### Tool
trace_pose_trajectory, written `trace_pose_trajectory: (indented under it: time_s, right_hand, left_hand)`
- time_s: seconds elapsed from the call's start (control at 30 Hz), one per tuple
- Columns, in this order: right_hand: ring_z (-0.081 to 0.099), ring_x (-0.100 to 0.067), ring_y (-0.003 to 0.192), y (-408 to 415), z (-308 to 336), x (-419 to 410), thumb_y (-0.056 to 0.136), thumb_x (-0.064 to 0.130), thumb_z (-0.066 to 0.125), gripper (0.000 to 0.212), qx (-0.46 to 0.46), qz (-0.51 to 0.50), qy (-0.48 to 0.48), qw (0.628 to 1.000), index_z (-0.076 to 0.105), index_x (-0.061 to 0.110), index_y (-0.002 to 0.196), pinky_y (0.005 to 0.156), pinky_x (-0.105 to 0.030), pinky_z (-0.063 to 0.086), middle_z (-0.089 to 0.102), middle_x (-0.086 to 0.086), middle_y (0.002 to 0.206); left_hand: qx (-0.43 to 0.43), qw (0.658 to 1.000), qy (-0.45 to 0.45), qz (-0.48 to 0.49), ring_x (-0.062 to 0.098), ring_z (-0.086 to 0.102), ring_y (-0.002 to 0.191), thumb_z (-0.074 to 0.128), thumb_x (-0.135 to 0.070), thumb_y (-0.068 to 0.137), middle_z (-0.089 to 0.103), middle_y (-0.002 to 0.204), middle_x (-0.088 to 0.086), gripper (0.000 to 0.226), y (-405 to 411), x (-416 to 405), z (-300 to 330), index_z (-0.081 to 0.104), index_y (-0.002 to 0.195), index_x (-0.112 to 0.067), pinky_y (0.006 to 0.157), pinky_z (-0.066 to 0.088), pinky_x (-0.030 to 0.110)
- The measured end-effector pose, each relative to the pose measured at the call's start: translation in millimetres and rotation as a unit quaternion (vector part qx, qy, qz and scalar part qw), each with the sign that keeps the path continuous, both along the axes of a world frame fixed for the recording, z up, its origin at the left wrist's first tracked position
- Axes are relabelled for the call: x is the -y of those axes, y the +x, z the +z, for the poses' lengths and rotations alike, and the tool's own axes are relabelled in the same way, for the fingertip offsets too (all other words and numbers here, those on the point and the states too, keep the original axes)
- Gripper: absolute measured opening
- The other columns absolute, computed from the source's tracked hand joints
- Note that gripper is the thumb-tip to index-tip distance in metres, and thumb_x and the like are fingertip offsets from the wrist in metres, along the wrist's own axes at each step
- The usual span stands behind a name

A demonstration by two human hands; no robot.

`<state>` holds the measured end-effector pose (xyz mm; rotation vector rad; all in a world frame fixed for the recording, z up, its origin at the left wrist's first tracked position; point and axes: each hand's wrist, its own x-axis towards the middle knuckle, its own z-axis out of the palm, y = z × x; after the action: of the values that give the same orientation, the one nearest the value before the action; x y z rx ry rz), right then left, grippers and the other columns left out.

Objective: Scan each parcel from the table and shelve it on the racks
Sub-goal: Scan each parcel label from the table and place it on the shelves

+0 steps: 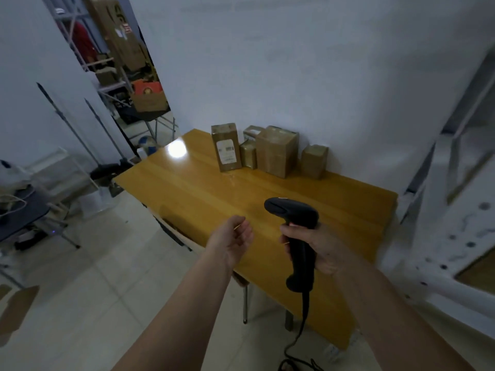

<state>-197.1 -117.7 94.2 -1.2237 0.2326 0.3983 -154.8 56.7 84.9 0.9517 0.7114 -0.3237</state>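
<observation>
Head view: right hand point(318, 247) gripping handle of black scanner point(297, 236), held above the wooden counter point(187, 188), cord hanging toward the floor. Left hand point(233, 239) empty, fingers loosely curled, just beside the scanner. Five brown parcels point(276, 151) stand grouped at the counter's far edge against the wall. White rack point(455, 236) at right.

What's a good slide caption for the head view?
Right hand grips scanner, left hand open and empty, five parcels waiting at the back of the table.
</observation>
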Motion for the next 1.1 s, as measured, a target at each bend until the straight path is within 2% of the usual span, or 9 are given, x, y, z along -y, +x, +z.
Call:
trace_pose_trajectory:
  time_s: [0.23, 0.33, 0.43, 0.5, 0.57, 0.63, 0.77, 0.87, 1.1]
  right_hand:
    - [0.061, -0.020, 0.057, 99.3, 2.6, -19.2, 0.083, 0.009, 0.072, 0.016, -0.012, 0.002, 0.011, 1.000, 0.062, 0.004, 0.094, 0.055, -0.031, 0.052, 0.066, -0.007, 0.068]
    - [0.061, -0.019, 0.057, 127.3, 1.6, -33.0, 0.084, 0.008, 0.071, 0.015, -0.019, 0.011, 0.019, 1.000, 0.061, 0.004, 0.094, 0.056, -0.030, 0.052, 0.066, -0.007, 0.068]
    - [0.061, -0.019, 0.056, 144.1, 2.2, -43.7, 0.082, 0.008, 0.072, 0.013, -0.022, 0.021, 0.017, 0.999, 0.063, 0.004, 0.091, 0.054, -0.030, 0.052, 0.066, -0.007, 0.067]
    - [0.060, -0.019, 0.056, 161.2, 4.3, -50.8, 0.082, 0.007, 0.072, 0.009, -0.020, 0.013, 0.011, 1.000, 0.065, 0.005, 0.086, 0.055, -0.031, 0.052, 0.065, -0.008, 0.066]
    - [0.060, -0.020, 0.055, 177.8, 7.8, -58.3, 0.082, 0.006, 0.072, 0.007, -0.017, 0.000, 0.007, 1.000, 0.065, 0.006, 0.082, 0.056, -0.032, 0.050, 0.065, -0.008, 0.065]
    - [0.060, -0.020, 0.054, 193.4, 10.3, -64.3, 0.082, 0.005, 0.072, 0.007, -0.019, -0.011, 0.010, 1.000, 0.064, 0.006, 0.083, 0.056, -0.033, 0.050, 0.065, -0.008, 0.063]
    - [0.058, -0.022, 0.050, 225.0, 10.1, -75.3, 0.082, 0.003, 0.071, 0.011, -0.028, -0.051, 0.016, 0.998, 0.062, 0.002, 0.088, 0.049, -0.029, 0.049, 0.064, -0.009, 0.061]
    - [0.059, -0.024, 0.052, 254.3, 8.6, -87.7, 0.080, 0.002, 0.074, 0.015, -0.044, -0.098, 0.009, 0.994, 0.063, 0.001, 0.092, 0.051, -0.032, 0.050, 0.065, -0.012, 0.063]
    - [0.064, -0.020, 0.059, 323.7, -1.5, -128.3, 0.077, 0.008, 0.078, 0.018, -0.057, -0.154, -0.020, 0.986, 0.068, 0.004, 0.092, 0.056, -0.031, 0.054, 0.070, -0.008, 0.068]
  left_hand:
    - [0.024, 0.998, 0.056, -0.029, 0.018, 0.056, 0.064, 0.063, -0.009, 0.092, 0.061, 0.075, 0.008, 0.010, 97.3, -19.6, 2.6, 0.061, 0.086, 0.000, 0.065, 0.053, 0.029]
    - [0.038, 0.989, 0.141, -0.038, 0.020, 0.057, 0.066, 0.064, -0.008, 0.090, 0.060, 0.075, 0.008, 0.007, 124.3, -36.0, 1.5, 0.062, 0.088, -0.002, 0.065, 0.051, 0.029]
    - [0.055, 0.962, 0.255, -0.081, 0.021, 0.059, 0.080, 0.062, -0.014, 0.094, 0.060, 0.089, 0.007, 0.012, 148.5, -45.7, -0.3, 0.061, 0.104, -0.008, 0.076, 0.052, 0.033]
    - [0.080, 0.929, 0.338, -0.127, 0.020, 0.058, 0.089, 0.060, -0.021, 0.096, 0.058, 0.098, 0.004, 0.023, 174.1, -47.9, -1.5, 0.059, 0.116, -0.010, 0.084, 0.051, 0.038]
    - [0.106, 0.886, 0.414, -0.176, 0.017, 0.056, 0.087, 0.059, -0.024, 0.096, 0.057, 0.099, 0.000, 0.028, 201.5, -50.0, -1.5, 0.058, 0.122, -0.012, 0.082, 0.048, 0.036]
    - [0.126, 0.839, 0.477, -0.230, 0.018, 0.054, 0.090, 0.061, -0.025, 0.094, 0.059, 0.112, 0.003, 0.033, 230.7, -51.1, -4.0, 0.057, 0.124, -0.012, 0.078, 0.043, 0.033]
    - [0.142, 0.750, 0.563, -0.316, 0.026, 0.054, 0.113, 0.069, -0.028, 0.087, 0.053, 0.131, 0.008, 0.050, 291.0, -54.4, -12.9, 0.052, 0.132, -0.013, 0.088, 0.050, 0.037]
    - [0.166, 0.695, 0.610, -0.342, 0.029, 0.047, 0.123, 0.075, -0.026, 0.082, 0.045, 0.136, 0.012, 0.066, 335.6, -61.3, -19.3, 0.044, 0.138, -0.011, 0.099, 0.049, 0.043]
    - [0.244, 0.608, 0.642, -0.397, 0.027, 0.036, 0.131, 0.082, -0.024, 0.074, 0.035, 0.144, 0.010, 0.085, 441.0, -87.5, -27.2, 0.034, 0.142, -0.009, 0.110, 0.038, 0.040]
